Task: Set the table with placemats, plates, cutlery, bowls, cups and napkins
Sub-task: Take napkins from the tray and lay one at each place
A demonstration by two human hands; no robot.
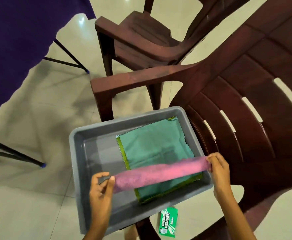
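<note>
A pink cloth (160, 172) is stretched between my hands above a grey plastic tub (96, 134). My left hand (101, 187) pinches its left end between thumb and fingers. Its right end is pinched by my right hand (217, 168). Inside the tub lies a stack of folded cloths, a teal one (157, 146) on top with green zigzag edges showing under it. The tub rests on the seat of a dark brown plastic chair (245, 118).
A table with a purple cover (17, 40) and black legs stands at the left. A second brown chair (141, 40) stands behind the first. A green carton (168, 222) lies on the tiled floor below the tub.
</note>
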